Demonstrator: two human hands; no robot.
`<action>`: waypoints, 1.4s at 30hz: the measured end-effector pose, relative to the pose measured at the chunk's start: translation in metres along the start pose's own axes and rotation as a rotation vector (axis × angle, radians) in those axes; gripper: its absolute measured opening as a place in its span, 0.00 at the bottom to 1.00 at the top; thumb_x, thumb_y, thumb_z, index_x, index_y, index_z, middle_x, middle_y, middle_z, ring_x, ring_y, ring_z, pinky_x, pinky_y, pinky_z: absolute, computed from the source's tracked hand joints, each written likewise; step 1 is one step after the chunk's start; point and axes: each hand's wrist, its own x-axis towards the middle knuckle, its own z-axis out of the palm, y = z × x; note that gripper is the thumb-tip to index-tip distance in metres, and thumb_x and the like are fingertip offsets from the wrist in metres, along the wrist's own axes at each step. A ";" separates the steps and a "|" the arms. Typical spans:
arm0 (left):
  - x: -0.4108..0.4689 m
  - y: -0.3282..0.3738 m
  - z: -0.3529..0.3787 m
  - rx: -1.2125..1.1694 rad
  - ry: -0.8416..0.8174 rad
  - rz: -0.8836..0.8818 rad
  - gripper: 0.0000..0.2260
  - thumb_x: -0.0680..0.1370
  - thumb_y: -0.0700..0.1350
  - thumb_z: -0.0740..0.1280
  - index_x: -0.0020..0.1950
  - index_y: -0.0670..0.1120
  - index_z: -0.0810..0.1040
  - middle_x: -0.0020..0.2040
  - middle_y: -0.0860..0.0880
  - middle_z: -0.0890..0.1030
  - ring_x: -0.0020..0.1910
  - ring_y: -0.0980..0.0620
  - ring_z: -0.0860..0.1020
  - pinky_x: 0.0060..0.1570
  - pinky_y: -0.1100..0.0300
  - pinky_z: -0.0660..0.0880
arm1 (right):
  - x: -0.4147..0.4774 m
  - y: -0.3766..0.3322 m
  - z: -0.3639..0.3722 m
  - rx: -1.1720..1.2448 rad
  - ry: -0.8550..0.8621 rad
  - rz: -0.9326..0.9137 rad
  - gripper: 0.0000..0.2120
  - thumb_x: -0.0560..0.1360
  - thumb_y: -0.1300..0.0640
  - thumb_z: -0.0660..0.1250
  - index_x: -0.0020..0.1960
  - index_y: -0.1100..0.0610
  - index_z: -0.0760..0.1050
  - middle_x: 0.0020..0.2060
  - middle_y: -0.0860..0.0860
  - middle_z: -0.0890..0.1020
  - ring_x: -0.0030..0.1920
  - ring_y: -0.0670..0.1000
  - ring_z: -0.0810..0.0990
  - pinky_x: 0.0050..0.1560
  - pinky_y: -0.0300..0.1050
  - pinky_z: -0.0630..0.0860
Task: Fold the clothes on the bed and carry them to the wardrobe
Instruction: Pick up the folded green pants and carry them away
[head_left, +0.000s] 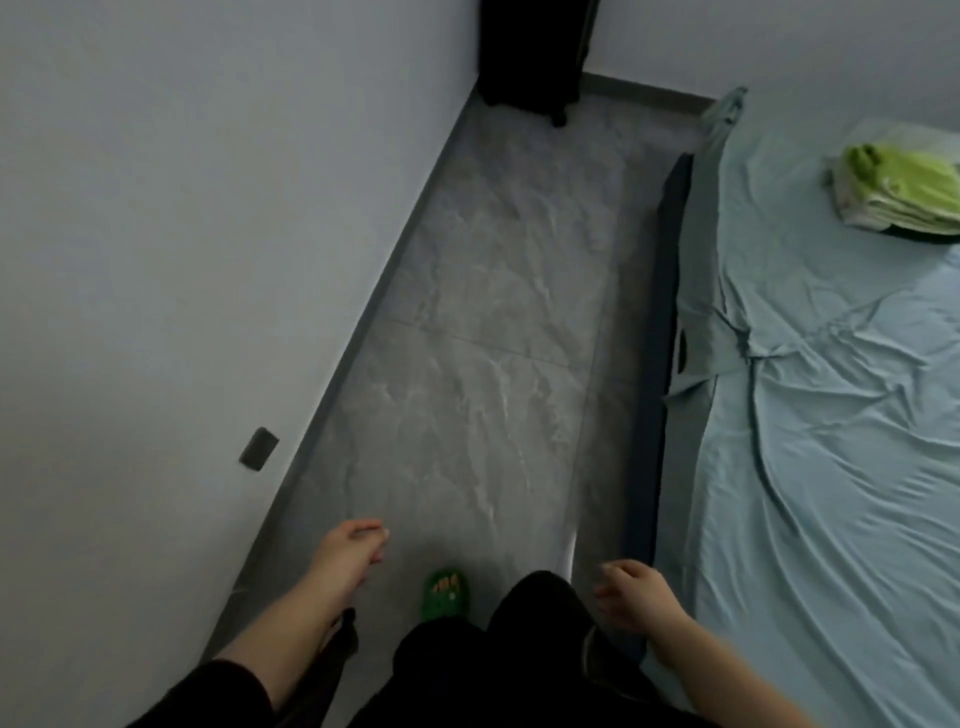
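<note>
On the bed, folded green clothes; left hand and right hand loose, empty.

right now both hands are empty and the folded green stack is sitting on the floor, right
Not quite. The head view shows the folded green stack lying on the bed, not on the floor. The left hand and right hand do hold nothing.

clothes — folded green-and-white stack | on bed; far right
</note>
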 end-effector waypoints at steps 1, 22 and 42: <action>0.010 0.020 0.004 0.010 -0.014 0.011 0.09 0.79 0.39 0.66 0.58 0.41 0.77 0.48 0.42 0.80 0.40 0.48 0.78 0.35 0.61 0.66 | 0.001 0.001 -0.004 0.026 0.021 0.023 0.07 0.80 0.60 0.61 0.51 0.61 0.76 0.38 0.59 0.82 0.30 0.53 0.79 0.29 0.40 0.72; 0.168 0.346 0.122 0.108 -0.137 0.092 0.07 0.81 0.42 0.62 0.58 0.43 0.75 0.53 0.43 0.80 0.51 0.45 0.78 0.43 0.59 0.68 | 0.179 -0.317 -0.139 0.285 0.131 -0.051 0.08 0.81 0.57 0.61 0.52 0.59 0.76 0.41 0.57 0.83 0.36 0.54 0.80 0.35 0.43 0.72; 0.350 0.720 0.257 0.480 -0.336 0.210 0.05 0.81 0.38 0.61 0.55 0.41 0.74 0.41 0.45 0.78 0.36 0.50 0.75 0.35 0.60 0.65 | 0.296 -0.493 -0.200 0.633 0.346 0.164 0.07 0.80 0.60 0.61 0.48 0.60 0.77 0.40 0.60 0.82 0.38 0.58 0.80 0.47 0.54 0.75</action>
